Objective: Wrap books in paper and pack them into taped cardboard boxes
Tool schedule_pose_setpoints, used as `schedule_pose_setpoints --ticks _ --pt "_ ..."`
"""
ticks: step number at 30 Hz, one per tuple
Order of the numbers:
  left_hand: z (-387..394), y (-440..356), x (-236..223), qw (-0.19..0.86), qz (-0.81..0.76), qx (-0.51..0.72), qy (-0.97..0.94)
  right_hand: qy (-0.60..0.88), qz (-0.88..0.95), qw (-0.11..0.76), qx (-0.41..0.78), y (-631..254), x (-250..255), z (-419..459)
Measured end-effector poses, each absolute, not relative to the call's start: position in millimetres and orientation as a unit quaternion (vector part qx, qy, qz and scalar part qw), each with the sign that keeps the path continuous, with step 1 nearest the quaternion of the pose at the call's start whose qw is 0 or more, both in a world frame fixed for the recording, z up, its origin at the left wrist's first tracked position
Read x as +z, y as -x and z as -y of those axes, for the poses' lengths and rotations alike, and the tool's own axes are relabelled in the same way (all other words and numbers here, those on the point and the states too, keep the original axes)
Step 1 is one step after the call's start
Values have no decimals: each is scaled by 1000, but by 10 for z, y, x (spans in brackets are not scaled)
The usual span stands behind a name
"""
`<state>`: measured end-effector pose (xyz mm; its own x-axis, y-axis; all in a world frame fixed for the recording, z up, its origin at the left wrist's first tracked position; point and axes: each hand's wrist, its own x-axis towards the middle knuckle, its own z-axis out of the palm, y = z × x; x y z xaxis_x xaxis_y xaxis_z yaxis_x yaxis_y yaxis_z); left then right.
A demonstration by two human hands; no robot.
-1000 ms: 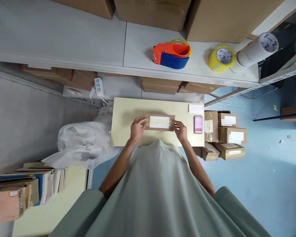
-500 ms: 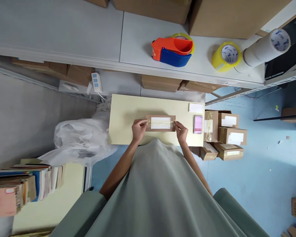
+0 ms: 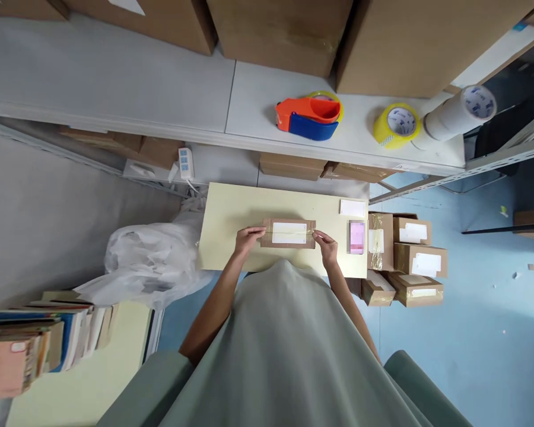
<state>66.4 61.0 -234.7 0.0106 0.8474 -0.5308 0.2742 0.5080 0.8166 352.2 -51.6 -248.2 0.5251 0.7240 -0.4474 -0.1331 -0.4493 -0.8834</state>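
A flat brown cardboard parcel point(image 3: 288, 233) with a white label and a strip of clear tape along it lies on a small pale yellow table point(image 3: 231, 219). My left hand point(image 3: 246, 240) is closed on the parcel's left end. At the right end, my right hand point(image 3: 326, 247) pinches the parcel's edge where the tape runs off. My pale green garment hides the table's near edge.
A white label sheet point(image 3: 352, 207) and a pink phone point(image 3: 356, 236) lie on the table's right. Labelled parcels point(image 3: 409, 252) are stacked on the blue floor. An orange tape dispenser point(image 3: 309, 110) and yellow tape roll point(image 3: 396, 124) sit on the grey shelf. A white plastic bag point(image 3: 151, 261) and books point(image 3: 35, 344) are to the left.
Both hands stayed at the parcel's ends, sliding slightly toward the near edge. The view shifted a little as my head moved.
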Motion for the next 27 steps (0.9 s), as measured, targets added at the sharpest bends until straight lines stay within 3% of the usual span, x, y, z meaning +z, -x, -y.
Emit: schedule_pose_setpoints --ticks 3,6,12,15,21,27 --pt "-634 -610 -2242 536 -632 242 -505 749 259 438 423 -3559 -2376 432" --pt "-713 -633 -2043 406 -595 237 -652 767 361 391 359 -3629 -2060 164" --pt "-1255 -976 -1201 266 -507 333 -749 703 584 393 94 -3761 -778 -1027" --pt "-1526 -1124 -657 251 -463 380 -761 680 662 314 18 -3780 -293 -1685" --pt "-1648 -1127 11 229 -421 446 -755 710 693 124 12 -3675 -102 -2463" --pt "-1465 -835 -134 211 -420 491 -734 734 679 -5 -14 -3482 19 -2382"
